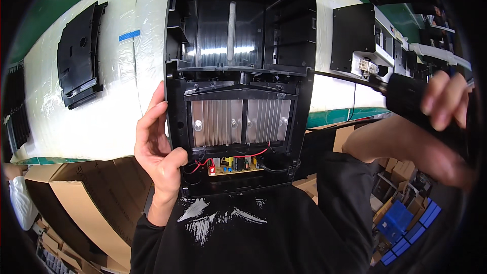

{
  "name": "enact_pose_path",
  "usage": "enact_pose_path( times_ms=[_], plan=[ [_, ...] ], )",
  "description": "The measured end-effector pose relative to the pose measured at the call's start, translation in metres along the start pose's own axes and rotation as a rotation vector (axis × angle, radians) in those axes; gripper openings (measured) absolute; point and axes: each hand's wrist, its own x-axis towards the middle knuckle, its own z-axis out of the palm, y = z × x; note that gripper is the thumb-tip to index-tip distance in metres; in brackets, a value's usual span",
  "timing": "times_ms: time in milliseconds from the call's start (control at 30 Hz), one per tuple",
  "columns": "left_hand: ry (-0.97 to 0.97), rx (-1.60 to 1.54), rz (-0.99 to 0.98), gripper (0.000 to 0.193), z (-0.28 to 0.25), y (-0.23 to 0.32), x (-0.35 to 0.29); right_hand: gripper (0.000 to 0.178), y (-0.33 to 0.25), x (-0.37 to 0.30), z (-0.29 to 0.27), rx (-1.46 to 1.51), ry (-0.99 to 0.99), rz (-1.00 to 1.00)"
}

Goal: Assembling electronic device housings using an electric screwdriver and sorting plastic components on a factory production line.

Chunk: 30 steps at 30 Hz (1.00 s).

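We noted a black long-sleeved top — cuffs ending at the wrists, the chest bearing a smeared silvery-white print. Both the left hand (157, 147) and the right hand (446, 122) were bare — no gloves, rings or watch seen.

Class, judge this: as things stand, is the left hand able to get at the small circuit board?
Probably yes: the left hand grips the open housing beside the circuit board, nothing covering it.

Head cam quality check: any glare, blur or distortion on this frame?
Head view: strong fisheye, the white bench bows and the corners go black; glare streaks on the glossy upper shell of the black housing; right hand on the dark tool is motion-blurred; left hand and circuit board are sharp.
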Motion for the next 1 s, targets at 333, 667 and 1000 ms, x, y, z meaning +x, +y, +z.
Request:
enact_pose_path(
  times_ms=[333,667,1000],
  plan=[
    [-0.009,0.039,0.017,0.070,-0.002,0.000,-0.002,0.089,0.032,-0.040,-0.016,0.065,0.071,0.252],
    [-0.008,0.038,0.006,0.071,-0.002,0.000,-0.003,0.088,0.030,-0.041,-0.023,0.086,0.055,0.242],
    [0.019,0.038,-0.039,0.072,0.001,0.003,-0.004,0.095,0.036,-0.036,-0.028,0.159,-0.189,0.153]
  ],
)
